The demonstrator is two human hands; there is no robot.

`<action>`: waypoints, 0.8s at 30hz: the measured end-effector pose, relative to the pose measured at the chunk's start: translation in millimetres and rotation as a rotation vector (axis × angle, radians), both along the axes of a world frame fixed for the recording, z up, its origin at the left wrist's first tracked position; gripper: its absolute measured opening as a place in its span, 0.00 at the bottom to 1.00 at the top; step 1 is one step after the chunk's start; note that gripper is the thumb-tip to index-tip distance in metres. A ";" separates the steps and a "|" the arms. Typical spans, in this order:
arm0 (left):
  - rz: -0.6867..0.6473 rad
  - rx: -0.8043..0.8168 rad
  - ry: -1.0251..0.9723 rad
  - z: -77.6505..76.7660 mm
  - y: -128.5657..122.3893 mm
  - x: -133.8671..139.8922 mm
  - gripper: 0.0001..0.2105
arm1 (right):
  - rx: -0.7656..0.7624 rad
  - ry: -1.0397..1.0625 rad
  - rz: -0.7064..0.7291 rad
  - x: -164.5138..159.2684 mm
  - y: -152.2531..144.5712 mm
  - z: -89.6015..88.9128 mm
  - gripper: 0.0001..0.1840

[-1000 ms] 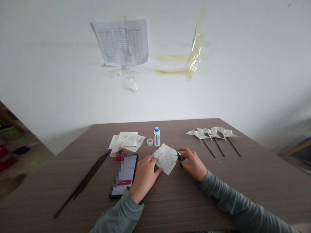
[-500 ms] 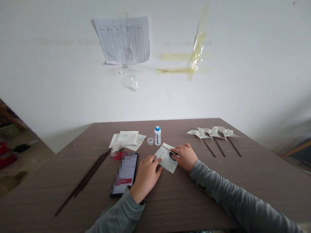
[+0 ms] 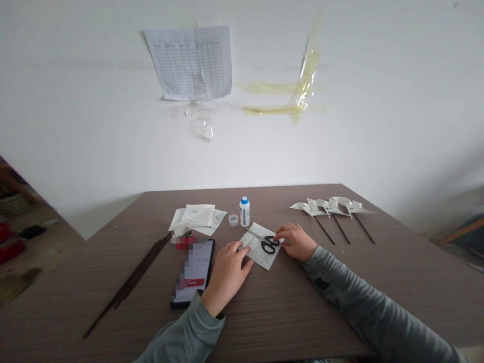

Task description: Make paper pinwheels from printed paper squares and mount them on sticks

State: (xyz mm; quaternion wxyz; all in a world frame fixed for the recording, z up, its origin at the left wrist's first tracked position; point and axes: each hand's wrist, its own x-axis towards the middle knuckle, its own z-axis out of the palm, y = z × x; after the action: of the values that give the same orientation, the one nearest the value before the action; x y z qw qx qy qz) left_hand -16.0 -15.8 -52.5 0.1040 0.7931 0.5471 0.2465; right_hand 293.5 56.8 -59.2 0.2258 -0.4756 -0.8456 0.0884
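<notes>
A square of printed paper (image 3: 260,260) lies flat on the table in front of me. Black-handled scissors (image 3: 267,247) rest across it, blades toward the upper left. My left hand (image 3: 230,269) lies with its fingers stretched out, fingertips on the paper's left edge; it is open. At the paper's right side, my right hand (image 3: 297,241) is loosely curled, fingertips beside or just touching the scissors' handle. It does not grip them. Just beyond the paper stand a white bottle with a blue cap (image 3: 244,212) and a small clear cup (image 3: 233,220).
Paper pinwheels on sticks (image 3: 328,207) lie at the right. At the left are stacked paper squares (image 3: 200,216), a small red box (image 3: 184,242), dark sticks (image 3: 138,275) and a phone (image 3: 194,275) beside my left wrist. A white wall rises behind the table (image 3: 287,312).
My right hand has drawn back to the right off the scissors, uncovering their handles. The scissors lie on the paper. My left hand has stayed in place.
</notes>
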 end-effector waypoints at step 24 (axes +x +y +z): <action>-0.026 -0.049 -0.140 20.6 -3.4 11.9 0.12 | -0.015 0.078 0.154 -24.5 -20.4 2.2 0.11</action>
State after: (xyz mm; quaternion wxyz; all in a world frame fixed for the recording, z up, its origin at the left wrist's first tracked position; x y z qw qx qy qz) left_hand -4.1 -19.2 -31.9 0.1647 0.7781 0.5342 0.2864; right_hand 269.0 36.4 -56.9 0.2477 -0.4071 -0.8694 0.1305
